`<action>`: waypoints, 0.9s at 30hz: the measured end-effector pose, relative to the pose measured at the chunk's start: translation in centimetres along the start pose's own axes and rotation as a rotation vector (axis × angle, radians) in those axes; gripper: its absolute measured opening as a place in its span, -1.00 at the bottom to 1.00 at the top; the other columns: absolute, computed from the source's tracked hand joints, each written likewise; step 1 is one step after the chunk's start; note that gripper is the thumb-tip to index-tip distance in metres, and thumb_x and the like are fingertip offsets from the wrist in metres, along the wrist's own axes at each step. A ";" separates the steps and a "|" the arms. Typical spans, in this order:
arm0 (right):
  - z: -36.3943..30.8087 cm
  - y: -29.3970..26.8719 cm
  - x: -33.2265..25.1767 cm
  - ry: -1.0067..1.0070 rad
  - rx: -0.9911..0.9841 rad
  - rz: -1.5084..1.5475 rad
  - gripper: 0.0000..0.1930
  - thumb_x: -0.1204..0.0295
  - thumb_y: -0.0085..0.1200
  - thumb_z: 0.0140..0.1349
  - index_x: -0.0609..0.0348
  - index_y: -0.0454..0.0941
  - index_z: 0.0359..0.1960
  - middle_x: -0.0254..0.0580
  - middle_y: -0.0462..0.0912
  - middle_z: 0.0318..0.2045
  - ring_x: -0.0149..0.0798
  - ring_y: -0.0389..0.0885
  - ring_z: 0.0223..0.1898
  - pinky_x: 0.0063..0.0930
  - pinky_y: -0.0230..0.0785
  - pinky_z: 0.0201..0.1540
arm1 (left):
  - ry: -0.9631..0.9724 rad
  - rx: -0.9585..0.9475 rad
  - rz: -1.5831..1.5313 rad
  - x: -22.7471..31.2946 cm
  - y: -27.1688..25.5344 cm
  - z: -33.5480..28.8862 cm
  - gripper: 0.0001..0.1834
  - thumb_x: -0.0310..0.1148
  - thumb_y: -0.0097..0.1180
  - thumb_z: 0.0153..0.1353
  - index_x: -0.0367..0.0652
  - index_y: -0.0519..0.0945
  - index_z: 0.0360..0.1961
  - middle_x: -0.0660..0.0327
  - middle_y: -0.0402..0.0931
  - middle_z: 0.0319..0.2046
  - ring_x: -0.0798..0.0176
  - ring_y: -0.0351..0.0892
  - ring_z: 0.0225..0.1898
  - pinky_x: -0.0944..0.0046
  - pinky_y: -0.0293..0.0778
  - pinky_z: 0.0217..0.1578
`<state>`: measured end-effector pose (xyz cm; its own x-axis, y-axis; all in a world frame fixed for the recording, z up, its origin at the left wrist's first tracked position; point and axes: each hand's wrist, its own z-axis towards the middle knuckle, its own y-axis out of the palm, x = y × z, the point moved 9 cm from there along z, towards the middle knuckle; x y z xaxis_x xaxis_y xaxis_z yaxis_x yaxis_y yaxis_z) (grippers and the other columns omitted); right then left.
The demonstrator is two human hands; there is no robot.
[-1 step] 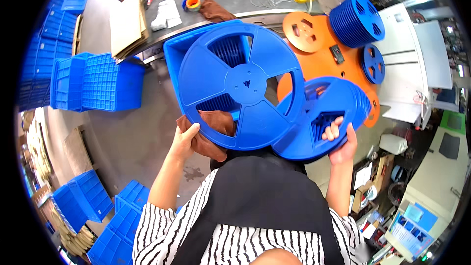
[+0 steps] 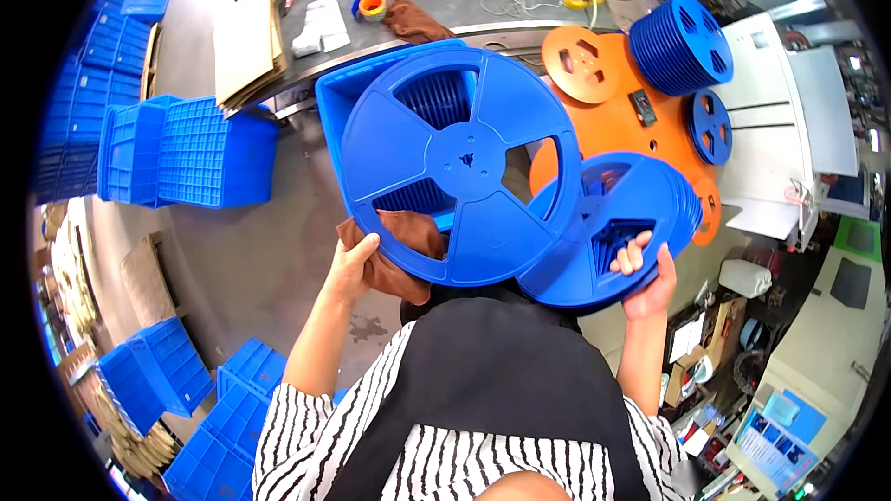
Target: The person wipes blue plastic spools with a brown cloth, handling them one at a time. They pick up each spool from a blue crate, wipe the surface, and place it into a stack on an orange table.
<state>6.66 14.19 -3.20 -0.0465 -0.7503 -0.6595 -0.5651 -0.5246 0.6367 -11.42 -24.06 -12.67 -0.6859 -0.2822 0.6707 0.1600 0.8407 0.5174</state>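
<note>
In front of me my left hand [image 2: 355,267] pinches the rim of a large blue plastic reel [image 2: 478,176], its broad face toward me. A brown cloth [image 2: 394,280] is bunched between that hand and the reel, partly behind it. My right hand [image 2: 648,276] grips a stack of blue reels [image 2: 580,264], tilted at the right, fingers curled at a window of the top one. The single reel overlaps the stack's left edge. Through its windows, more blue reels [image 2: 432,97] show inside a blue crate [image 2: 329,116].
An orange surface [image 2: 603,121] bears an orange reel [image 2: 562,53], a blue reel stack [image 2: 654,51] and a small black device [image 2: 641,108]. Blue crates [image 2: 190,153] stand left. The grey workbench [image 2: 455,9] holds papers, an orange tape roll [image 2: 372,7] and another brown cloth [image 2: 415,22].
The surroundings shift slightly in the picture. Both hands keep the same hold on the reels and cloth.
</note>
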 end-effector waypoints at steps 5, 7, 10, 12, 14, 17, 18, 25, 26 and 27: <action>-0.5 0.0 2.3 0.037 0.088 0.043 -0.65 0.11 0.00 0.28 0.15 0.45 -0.15 -0.32 0.37 -0.55 -0.32 0.37 -0.45 -0.30 0.38 -0.22 | -0.097 -0.053 -0.116 -0.1 -0.9 0.5 -0.38 -0.22 0.19 0.15 -0.20 0.28 0.18 0.02 0.42 0.03 0.03 0.46 0.09 -0.02 0.44 0.06; -0.2 0.7 3.0 0.040 0.075 0.023 -0.65 0.11 0.00 0.28 0.15 0.44 -0.15 -0.32 0.37 -0.55 -0.32 0.36 -0.46 -0.30 0.38 -0.22 | -0.124 -0.087 -0.143 0.3 -0.8 0.7 -0.40 -0.23 0.16 0.18 -0.20 0.27 0.19 0.01 0.42 0.04 0.04 0.46 0.10 -0.01 0.42 0.09; -0.4 1.3 3.4 0.043 0.071 0.024 -0.67 0.16 -0.07 0.32 0.17 0.44 -0.11 -0.31 0.37 -0.52 -0.31 0.38 -0.43 -0.29 0.41 -0.16 | -0.173 0.042 -0.030 -0.3 -3.9 1.9 -0.42 -0.25 0.12 0.21 -0.21 0.27 0.20 0.01 0.41 0.06 0.05 0.46 0.10 0.03 0.38 0.13; -0.6 1.0 3.6 0.037 0.091 0.025 -0.69 0.17 -0.08 0.32 0.15 0.43 -0.10 -0.32 0.38 -0.51 -0.32 0.38 -0.42 -0.29 0.42 -0.15 | -0.210 0.139 0.083 -0.1 -5.8 2.7 -0.46 -0.25 0.11 0.23 -0.23 0.31 0.19 0.05 0.44 0.04 0.11 0.47 0.09 0.10 0.34 0.15; -0.8 0.7 3.6 0.027 0.129 0.023 -0.69 0.17 -0.08 0.32 0.15 0.43 -0.10 -0.32 0.37 -0.51 -0.32 0.37 -0.41 -0.29 0.42 -0.15 | -0.166 0.200 0.215 0.8 -6.8 4.3 -0.52 -0.25 0.09 0.24 -0.23 0.38 0.14 0.09 0.49 -0.01 0.13 0.50 0.06 0.12 0.37 0.09; -1.3 0.5 3.4 0.005 0.149 0.021 -0.68 0.18 -0.08 0.32 0.15 0.42 -0.08 -0.31 0.38 -0.50 -0.32 0.37 -0.41 -0.29 0.42 -0.14 | -0.137 0.362 0.476 -0.4 -10.4 7.9 -0.56 -0.28 0.08 0.25 -0.25 0.42 0.12 0.05 0.51 -0.02 0.11 0.51 0.04 0.13 0.42 0.02; -1.5 0.4 3.3 -0.006 0.159 0.026 -0.68 0.18 -0.09 0.33 0.16 0.42 -0.08 -0.31 0.38 -0.50 -0.32 0.37 -0.41 -0.28 0.42 -0.13 | -0.134 0.429 0.575 -1.3 -12.1 9.6 -0.56 -0.30 0.07 0.25 -0.26 0.42 0.12 0.02 0.51 -0.01 0.09 0.51 0.03 0.13 0.43 0.00; -3.2 -0.2 3.0 -0.080 0.232 0.049 -0.69 0.21 -0.11 0.34 0.20 0.41 -0.07 -0.28 0.38 -0.50 -0.29 0.39 -0.40 -0.25 0.44 -0.11 | -0.005 0.534 0.739 -5.4 -16.1 22.4 -0.71 -0.29 0.05 0.26 -0.20 0.54 -0.06 0.08 0.60 -0.22 0.14 0.59 -0.19 0.20 0.46 -0.15; -3.4 -0.4 3.0 -0.090 0.252 0.038 -0.69 0.21 -0.10 0.33 0.19 0.42 -0.08 -0.28 0.38 -0.50 -0.29 0.39 -0.40 -0.26 0.43 -0.12 | -0.007 0.513 0.724 -5.3 -14.8 23.3 -0.72 -0.30 0.04 0.26 -0.19 0.54 -0.06 0.08 0.60 -0.22 0.14 0.60 -0.18 0.20 0.45 -0.14; -3.7 -0.6 3.0 -0.098 0.273 0.024 -0.68 0.20 -0.09 0.33 0.19 0.42 -0.08 -0.27 0.39 -0.51 -0.29 0.38 -0.41 -0.27 0.43 -0.13 | -0.011 0.492 0.706 -4.9 -13.4 23.7 -0.74 -0.31 0.02 0.27 -0.17 0.54 -0.07 0.08 0.60 -0.22 0.13 0.60 -0.17 0.20 0.45 -0.13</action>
<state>9.89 10.75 -4.12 -0.1344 -0.7121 -0.6891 -0.7632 -0.3691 0.5303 -27.07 -22.96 -35.46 -0.5490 0.3851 0.7418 0.2278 0.9229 -0.3105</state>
